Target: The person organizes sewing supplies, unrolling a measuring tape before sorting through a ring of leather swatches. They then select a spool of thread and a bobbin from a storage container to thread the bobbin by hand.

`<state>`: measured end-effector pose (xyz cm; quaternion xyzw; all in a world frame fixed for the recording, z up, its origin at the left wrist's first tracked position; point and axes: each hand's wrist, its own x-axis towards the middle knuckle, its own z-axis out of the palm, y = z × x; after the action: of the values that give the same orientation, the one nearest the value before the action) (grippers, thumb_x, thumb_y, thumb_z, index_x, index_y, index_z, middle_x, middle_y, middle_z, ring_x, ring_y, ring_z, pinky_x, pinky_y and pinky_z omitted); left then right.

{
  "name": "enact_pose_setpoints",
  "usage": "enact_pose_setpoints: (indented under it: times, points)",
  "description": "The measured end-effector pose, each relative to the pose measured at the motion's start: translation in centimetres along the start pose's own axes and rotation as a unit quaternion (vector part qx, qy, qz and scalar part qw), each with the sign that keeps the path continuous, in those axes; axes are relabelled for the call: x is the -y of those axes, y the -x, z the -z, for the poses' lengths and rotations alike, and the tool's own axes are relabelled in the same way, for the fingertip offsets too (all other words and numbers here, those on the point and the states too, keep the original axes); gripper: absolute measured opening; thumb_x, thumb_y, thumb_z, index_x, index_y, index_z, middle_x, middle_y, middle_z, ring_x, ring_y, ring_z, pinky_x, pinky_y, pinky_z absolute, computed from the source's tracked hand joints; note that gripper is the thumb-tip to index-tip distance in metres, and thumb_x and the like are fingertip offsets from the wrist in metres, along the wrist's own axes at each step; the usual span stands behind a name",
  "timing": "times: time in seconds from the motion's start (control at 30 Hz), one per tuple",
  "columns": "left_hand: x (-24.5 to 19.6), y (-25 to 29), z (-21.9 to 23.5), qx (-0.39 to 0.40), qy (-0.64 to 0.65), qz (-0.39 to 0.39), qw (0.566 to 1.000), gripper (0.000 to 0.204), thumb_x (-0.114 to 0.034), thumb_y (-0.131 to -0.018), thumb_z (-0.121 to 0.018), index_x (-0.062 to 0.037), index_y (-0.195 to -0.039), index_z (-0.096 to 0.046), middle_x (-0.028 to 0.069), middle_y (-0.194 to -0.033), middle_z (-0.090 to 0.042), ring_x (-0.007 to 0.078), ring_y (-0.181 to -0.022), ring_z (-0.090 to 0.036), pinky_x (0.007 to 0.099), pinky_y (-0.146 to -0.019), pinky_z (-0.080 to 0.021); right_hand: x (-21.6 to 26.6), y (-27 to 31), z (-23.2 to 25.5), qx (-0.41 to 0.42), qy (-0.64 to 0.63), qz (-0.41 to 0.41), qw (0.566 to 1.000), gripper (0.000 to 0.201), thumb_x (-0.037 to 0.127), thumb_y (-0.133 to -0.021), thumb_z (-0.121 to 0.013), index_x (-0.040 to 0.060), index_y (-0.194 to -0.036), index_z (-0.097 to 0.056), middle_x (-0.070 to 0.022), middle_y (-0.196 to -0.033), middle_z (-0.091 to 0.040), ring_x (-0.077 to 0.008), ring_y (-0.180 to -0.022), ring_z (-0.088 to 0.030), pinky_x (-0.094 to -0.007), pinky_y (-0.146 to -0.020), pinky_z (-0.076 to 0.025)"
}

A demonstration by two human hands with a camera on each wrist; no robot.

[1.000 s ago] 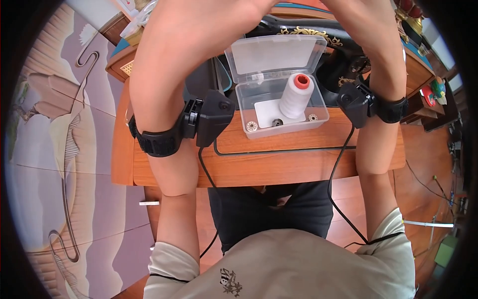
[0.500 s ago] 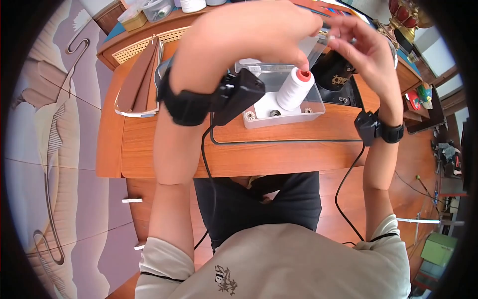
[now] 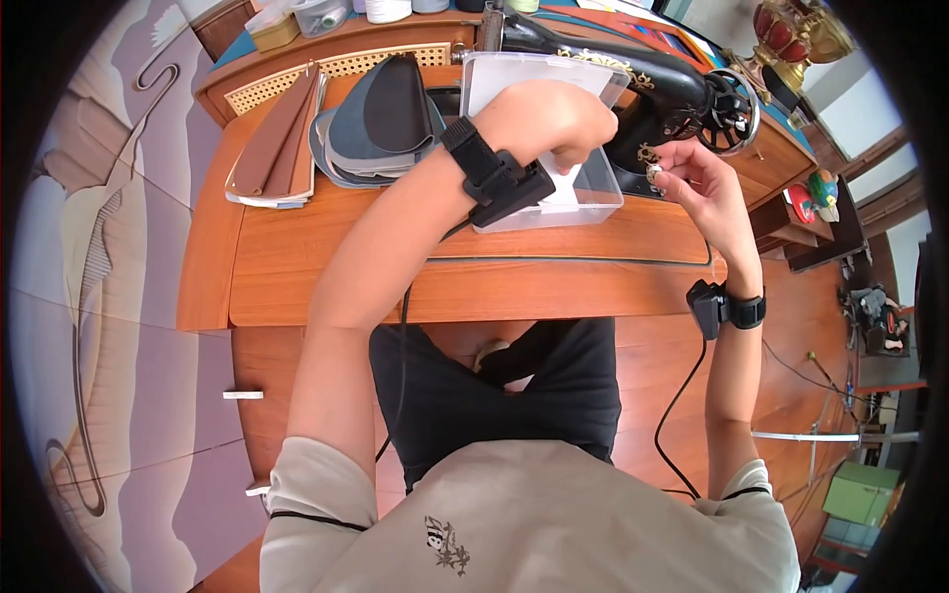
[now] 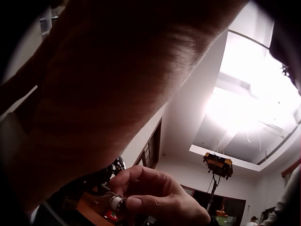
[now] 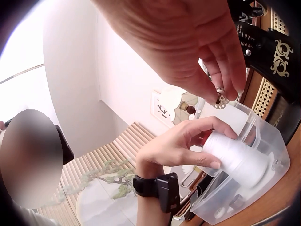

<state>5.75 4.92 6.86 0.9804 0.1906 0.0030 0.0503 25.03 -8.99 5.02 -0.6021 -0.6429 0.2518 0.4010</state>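
Observation:
In the right wrist view my left hand point(image 5: 181, 143) grips the top of a white thread cone point(image 5: 240, 157), thumb on one side and fingers on the other. The cone stands in a clear plastic box point(image 5: 277, 141); from the head view my left hand point(image 3: 559, 114) covers it. My right hand point(image 3: 707, 188) is held up to the right of the box, pinching a small metal bobbin point(image 5: 220, 100) between thumb and fingertips. White thread shows on this bobbin point(image 4: 115, 203) in the left wrist view. Small bobbins point(image 5: 236, 202) lie inside the box.
A black sewing machine point(image 3: 682, 89) with gold decoration stands behind the box. Left of it on the wooden table point(image 3: 316, 267) lie grey sample swatches point(image 3: 366, 143) and brown ones point(image 3: 282, 148). Thread spools point(image 3: 388, 8) line the back. Cables point(image 3: 405, 326) run from both wrist cameras.
My left hand has come back from beside the right hand and down onto the thread cone. The right hand has drawn back from the machine with the bobbin. The head view has shifted.

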Motion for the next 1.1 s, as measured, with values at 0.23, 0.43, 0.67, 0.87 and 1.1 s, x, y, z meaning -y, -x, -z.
enact_pose_setpoints:
  times: [0.23, 0.43, 0.67, 0.87, 1.1]
  points:
    - [0.9, 0.1, 0.0, 0.008, -0.035, 0.066, 0.997, 0.027, -0.004, -0.063, -0.072, 0.0007, -0.089, -0.069, 0.0184, -0.086, -0.067, 0.0362, -0.079, -0.065, 0.0419, -0.065, -0.051, 1.2, 0.2, -1.4, 0.027, 0.016, 0.033, 0.999, 0.024, -0.001, -0.086, -0.061, 0.0008, -0.110, -0.060, 0.0007, -0.087, -0.060, -0.0046, -0.079, -0.058, -0.0178, -0.070, -0.047]
    - [1.8, 0.2, 1.0, -0.020, 0.009, 0.044, 0.999, 0.031, -0.012, -0.066, -0.075, -0.0036, -0.095, -0.069, 0.0152, -0.088, -0.068, 0.0332, -0.080, -0.065, 0.0408, -0.068, -0.050, 2.6, 0.0, -2.9, 0.056, -0.018, 0.012, 0.998, 0.025, -0.003, -0.086, -0.061, 0.0005, -0.110, -0.059, 0.0011, -0.087, -0.059, -0.0047, -0.079, -0.058, -0.0186, -0.071, -0.047]
    - [0.7, 5.6, 7.6, 0.045, 0.063, -0.037, 0.996, 0.031, -0.019, -0.072, -0.074, 0.0055, -0.088, -0.062, 0.0153, -0.070, -0.064, 0.0281, -0.062, -0.061, 0.0372, -0.056, -0.047, 2.8, -0.1, -3.4, 0.049, -0.029, 0.044, 0.997, 0.019, -0.002, -0.087, -0.061, 0.0003, -0.105, -0.056, -0.0007, -0.091, -0.062, -0.0067, -0.083, -0.060, -0.0207, -0.073, -0.049]
    - [-1.1, 6.2, 8.4, -0.079, 0.116, -0.211, 0.967, 0.031, -0.019, -0.068, -0.075, 0.0034, -0.086, -0.065, 0.0133, -0.066, -0.063, 0.0255, -0.059, -0.060, 0.0376, -0.054, -0.046, 4.9, -1.1, -2.6, -0.013, -0.189, 0.033, 0.981, 0.016, 0.005, -0.088, -0.062, 0.0031, -0.103, -0.056, -0.0053, -0.097, -0.065, -0.0103, -0.085, -0.063, -0.0247, -0.075, -0.054]
    - [-1.6, 6.4, 9.2, -0.241, 0.088, -0.180, 0.950, 0.015, -0.006, -0.065, -0.066, 0.0061, -0.073, -0.065, 0.0235, -0.067, -0.062, 0.0354, -0.067, -0.064, 0.0404, -0.060, -0.049, 6.2, -2.8, -2.1, -0.019, -0.381, 0.076, 0.921, 0.010, 0.005, -0.091, -0.059, 0.0028, -0.099, -0.056, -0.0079, -0.098, -0.065, -0.0148, -0.090, -0.065, -0.0270, -0.081, -0.055]
